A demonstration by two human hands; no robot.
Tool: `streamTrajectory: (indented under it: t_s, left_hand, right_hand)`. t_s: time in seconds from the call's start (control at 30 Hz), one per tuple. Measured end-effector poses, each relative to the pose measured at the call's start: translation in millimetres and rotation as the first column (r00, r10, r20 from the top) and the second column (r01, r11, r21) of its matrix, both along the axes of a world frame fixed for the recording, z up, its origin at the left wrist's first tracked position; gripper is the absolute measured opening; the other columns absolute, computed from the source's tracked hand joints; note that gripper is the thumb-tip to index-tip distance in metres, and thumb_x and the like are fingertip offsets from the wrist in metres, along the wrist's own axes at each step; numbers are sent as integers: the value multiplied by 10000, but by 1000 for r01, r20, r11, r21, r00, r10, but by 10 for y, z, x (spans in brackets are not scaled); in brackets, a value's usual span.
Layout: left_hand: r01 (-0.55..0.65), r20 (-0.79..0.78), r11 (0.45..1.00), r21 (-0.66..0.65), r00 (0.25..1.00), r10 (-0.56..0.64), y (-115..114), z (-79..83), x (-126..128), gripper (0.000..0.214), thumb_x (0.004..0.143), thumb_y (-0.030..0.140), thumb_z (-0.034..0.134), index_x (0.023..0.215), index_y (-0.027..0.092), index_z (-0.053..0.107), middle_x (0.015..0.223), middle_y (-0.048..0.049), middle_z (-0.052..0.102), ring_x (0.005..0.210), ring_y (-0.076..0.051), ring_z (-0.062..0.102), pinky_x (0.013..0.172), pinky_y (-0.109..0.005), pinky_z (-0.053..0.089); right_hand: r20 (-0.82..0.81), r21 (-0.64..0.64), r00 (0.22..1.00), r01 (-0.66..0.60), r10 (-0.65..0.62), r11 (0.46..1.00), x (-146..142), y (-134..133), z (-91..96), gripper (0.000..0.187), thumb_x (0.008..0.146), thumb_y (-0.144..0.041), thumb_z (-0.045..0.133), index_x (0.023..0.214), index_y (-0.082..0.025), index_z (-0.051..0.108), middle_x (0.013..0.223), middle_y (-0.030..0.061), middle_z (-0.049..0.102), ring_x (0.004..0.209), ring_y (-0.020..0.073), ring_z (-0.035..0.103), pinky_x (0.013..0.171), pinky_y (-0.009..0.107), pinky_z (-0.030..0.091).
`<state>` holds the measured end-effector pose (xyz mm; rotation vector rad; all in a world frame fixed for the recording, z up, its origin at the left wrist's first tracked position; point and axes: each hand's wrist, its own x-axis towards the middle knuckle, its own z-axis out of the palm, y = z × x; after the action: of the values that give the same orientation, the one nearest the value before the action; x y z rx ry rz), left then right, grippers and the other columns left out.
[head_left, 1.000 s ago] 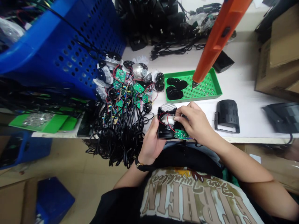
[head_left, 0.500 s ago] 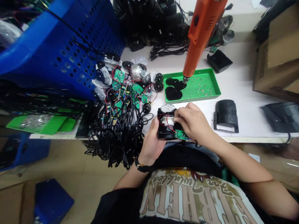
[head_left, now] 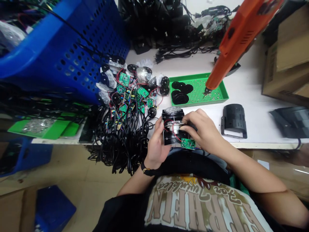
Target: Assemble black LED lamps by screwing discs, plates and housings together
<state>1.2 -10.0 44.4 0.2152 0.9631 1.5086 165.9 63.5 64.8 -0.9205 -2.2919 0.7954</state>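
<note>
My left hand [head_left: 157, 141] is wrapped round the left side of a black plastic housing [head_left: 169, 138] at the table's front edge. A clear faceted lens [head_left: 173, 111] sits at the housing's far end. Inside the housing is a small motor [head_left: 174, 127] with a metal plate, and a red wire loops over it. The thumb and fingers of my right hand [head_left: 201, 130] pinch this motor from the right. A green circuit board [head_left: 188, 143] hangs on wires at the housing's near right corner, under my right hand.
A green tray [head_left: 223, 91] holds black discs [head_left: 180, 96] and small screws. Above it hangs an orange electric screwdriver [head_left: 227, 58]. Wired parts [head_left: 130, 93] and black cables [head_left: 118, 138] pile up on the left beside a blue basket [head_left: 79, 54]. A black cover [head_left: 234, 119] stands right.
The electric screwdriver has swung to the right over the tray. The housing in my left hand has tilted slightly, and my right fingers have shifted a little on the motor.
</note>
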Motion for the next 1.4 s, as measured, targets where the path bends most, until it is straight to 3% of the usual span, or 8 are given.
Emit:
streamTrajectory:
  t_s: [0.07, 0.17, 0.37, 0.5, 0.6, 0.83, 1.17, 1.4]
  left_hand:
    - [-13, -16, 1000, 14, 1000, 14, 14, 18, -3, 299, 1004, 347, 607, 1266, 242, 702, 1251, -52, 764, 1284, -268, 671, 1173, -474, 469]
    - [-27, -49, 997, 73, 998, 30, 22, 36, 45, 339, 1057, 442, 522, 1268, 251, 706, 1255, -50, 760, 1316, -264, 653, 1192, -451, 455]
    - [-143, -203, 985, 101, 966, 161, -52, -39, 173, 466, 1045, 568, 544, 1441, 327, 587, 1385, -32, 703, 1315, -228, 644, 1162, -372, 469]
    - [-168, -340, 979, 114, 920, 197, -136, -129, 188, 604, 982, 587, 644, 1531, 380, 504, 1489, -33, 637, 1357, -232, 613, 1170, -334, 442]
    - [-153, -319, 981, 119, 930, 184, -134, -151, 179, 667, 941, 624, 677, 1540, 394, 495, 1450, -27, 664, 1341, -224, 628, 1152, -318, 456]
    - [-156, -197, 985, 80, 966, 169, -26, -85, 160, 528, 977, 539, 676, 1465, 363, 582, 1416, -37, 689, 1305, -254, 649, 1121, -384, 501]
    - [-122, -142, 987, 105, 980, 136, -82, -96, 148, 709, 786, 463, 870, 1418, 337, 574, 1291, -42, 718, 1111, -258, 700, 1085, -423, 503]
    - [-38, -155, 995, 95, 986, 53, -72, -71, 161, 829, 652, 277, 966, 1370, 327, 556, 1090, 2, 716, 892, -177, 684, 870, -311, 548]
  right_hand:
    - [-128, -79, 991, 33, -43, 996, 28, -49, 25, 97, 1009, -299, 650, 1045, -235, 586, 1056, 68, 676, 980, 237, 587, 862, 378, 470]
    - [-198, -57, 977, 63, -74, 996, 33, -160, 103, 43, 1025, -266, 620, 1002, -235, 601, 1019, 57, 678, 984, 223, 612, 883, 380, 478]
    - [82, 170, 994, 59, -74, 984, -97, -343, 190, 160, 997, -349, 657, 983, -194, 691, 922, 80, 739, 849, 255, 549, 757, 403, 392]
    - [7, 11, 999, 38, -38, 999, -170, -352, 115, 135, 990, -330, 672, 989, -205, 724, 871, 51, 717, 816, 219, 548, 750, 369, 395]
    - [-88, -132, 996, -5, -7, 991, -176, -342, 64, 91, 968, -305, 709, 973, -217, 731, 906, 42, 701, 871, 210, 570, 787, 358, 425]
    - [-309, -442, 946, -55, -94, 895, -125, -305, 70, 52, 897, -202, 763, 890, -219, 714, 867, 6, 637, 813, 156, 591, 719, 297, 461]
    - [-321, -383, 945, -69, -62, 921, -84, -335, 43, 88, 929, -205, 720, 851, -222, 685, 857, 7, 648, 835, 167, 605, 768, 328, 468]
    - [-276, -255, 959, -13, -59, 967, -95, -371, -12, 139, 895, -165, 727, 1017, -227, 698, 894, 10, 644, 857, 177, 589, 766, 328, 469]
